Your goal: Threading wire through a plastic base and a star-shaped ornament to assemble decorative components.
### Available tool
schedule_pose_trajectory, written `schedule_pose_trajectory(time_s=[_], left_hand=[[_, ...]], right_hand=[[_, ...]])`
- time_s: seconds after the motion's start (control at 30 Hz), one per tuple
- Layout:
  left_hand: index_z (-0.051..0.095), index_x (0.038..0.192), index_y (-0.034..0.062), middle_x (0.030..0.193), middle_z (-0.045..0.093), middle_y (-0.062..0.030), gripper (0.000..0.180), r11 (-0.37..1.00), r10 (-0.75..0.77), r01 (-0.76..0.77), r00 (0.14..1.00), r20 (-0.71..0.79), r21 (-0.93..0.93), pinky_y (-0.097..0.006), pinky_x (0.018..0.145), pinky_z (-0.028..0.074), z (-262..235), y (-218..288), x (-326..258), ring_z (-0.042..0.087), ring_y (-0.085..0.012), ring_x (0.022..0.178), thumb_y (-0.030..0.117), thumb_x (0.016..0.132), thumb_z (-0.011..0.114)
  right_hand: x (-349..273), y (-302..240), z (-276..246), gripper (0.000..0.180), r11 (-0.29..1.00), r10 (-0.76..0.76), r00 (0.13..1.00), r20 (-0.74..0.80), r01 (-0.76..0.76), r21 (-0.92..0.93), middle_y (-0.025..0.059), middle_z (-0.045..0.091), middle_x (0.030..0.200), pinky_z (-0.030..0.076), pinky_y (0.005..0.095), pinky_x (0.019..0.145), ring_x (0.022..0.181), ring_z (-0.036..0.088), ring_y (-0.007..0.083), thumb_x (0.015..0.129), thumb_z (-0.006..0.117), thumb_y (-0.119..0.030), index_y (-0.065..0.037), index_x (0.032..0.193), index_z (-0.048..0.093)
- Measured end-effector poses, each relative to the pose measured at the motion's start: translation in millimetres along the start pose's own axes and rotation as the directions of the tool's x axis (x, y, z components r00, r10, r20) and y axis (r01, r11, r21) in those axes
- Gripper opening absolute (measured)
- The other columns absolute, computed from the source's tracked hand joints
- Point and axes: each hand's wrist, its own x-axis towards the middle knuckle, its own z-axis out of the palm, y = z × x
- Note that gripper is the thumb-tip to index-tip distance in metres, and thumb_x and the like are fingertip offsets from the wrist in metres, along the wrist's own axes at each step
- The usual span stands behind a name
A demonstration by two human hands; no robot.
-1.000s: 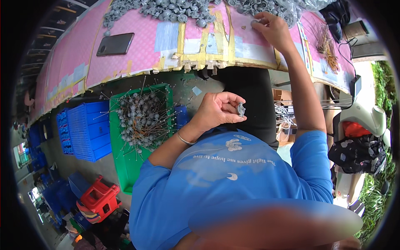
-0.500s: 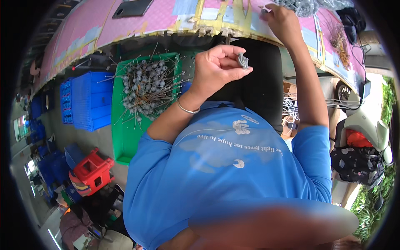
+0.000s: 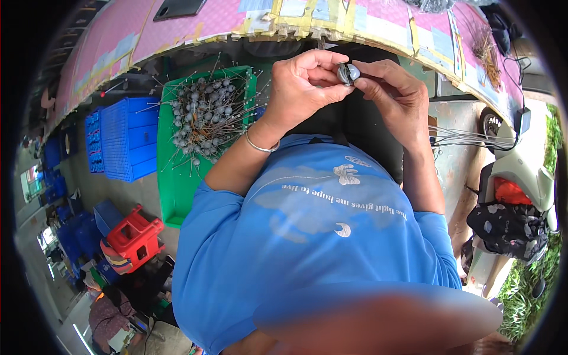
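Hands: left hand and right hand met, fingertips pinched on a small grey metal piece above the lap.
Done: green crate held many wired grey pieces.
Left: this piece not yet set down.

The counter has a pink top patched with yellow tape and pale blue panels. A dark flat rectangular tablet lies on it near the far edge. To the right of the tablet, a bundle of thin brown twigs lies on the counter.
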Motion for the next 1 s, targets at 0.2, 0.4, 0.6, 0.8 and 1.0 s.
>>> schedule_pose_trajectory(time_s=[0.2, 0.4, 0.6, 0.8, 1.0], left_hand=[[0.067, 0.108, -0.0001, 0.088, 0.074, -0.0081, 0.039, 0.804, 0.323, -0.296, 0.945, 0.039, 0.515, -0.024, 0.069, 0.058, 6, 2, -4, 0.072, -0.0118, 0.078, -0.008, 0.071, 0.076], [0.067, 0.111, 0.0003, 0.099, 0.073, -0.0097, 0.039, 0.915, 0.168, -0.171, 0.985, 0.038, 0.367, -0.025, 0.070, 0.059, 5, 0, 3, 0.072, -0.0126, 0.082, -0.009, 0.074, 0.074], [0.064, 0.118, -0.0033, 0.131, 0.059, -0.0142, 0.042, 0.999, 0.010, -0.004, 0.991, 0.134, -0.046, -0.028, 0.079, 0.061, 15, -2, 8, 0.069, -0.0198, 0.095, -0.014, 0.078, 0.069], [0.059, 0.124, -0.0057, 0.118, 0.064, -0.0137, 0.045, 0.998, -0.048, 0.053, 0.992, 0.117, -0.041, -0.030, 0.081, 0.061, 28, -2, 8, 0.068, -0.0196, 0.096, -0.014, 0.081, 0.068], [0.057, 0.124, -0.0071, 0.111, 0.066, -0.0153, 0.046, 1.000, -0.015, 0.015, 0.998, 0.057, -0.005, -0.031, 0.085, 0.059, 34, -7, 6, 0.069, -0.0193, 0.095, -0.010, 0.080, 0.071]], right_hand=[[-4, 1, 12, 0.018, 0.970, 0.220, 0.975, -0.014, -0.217, 0.112, 0.0033, 0.067, 0.096, 0.054, 0.0204, 0.067, 0.083, 0.064, 0.0084, 0.088, 0.067, 0.001, 0.002, 0.105, 0.071], [-4, 19, 7, 0.019, 0.944, 0.284, 0.959, -0.018, -0.277, 0.179, 0.0055, 0.070, 0.098, 0.054, 0.0238, 0.074, 0.084, 0.065, 0.0108, 0.089, 0.068, -0.001, 0.000, 0.108, 0.071], [-4, 40, -12, 0.033, 0.745, 0.211, 0.963, 0.169, -0.271, 0.610, 0.0108, 0.068, 0.109, 0.049, 0.0321, 0.091, 0.102, 0.063, 0.0178, 0.096, 0.062, -0.018, 0.003, 0.122, 0.062], [-1, 58, -9, 0.033, 0.630, 0.095, 0.975, 0.202, -0.216, 0.746, 0.0142, 0.066, 0.108, 0.050, 0.0346, 0.089, 0.100, 0.064, 0.0210, 0.099, 0.055, -0.019, 0.006, 0.120, 0.058], [-2, 57, 8, 0.025, 0.539, 0.214, 0.977, 0.023, -0.138, 0.831, 0.0111, 0.067, 0.104, 0.051, 0.0292, 0.083, 0.093, 0.064, 0.0170, 0.096, 0.061, -0.014, 0.003, 0.114, 0.061]])
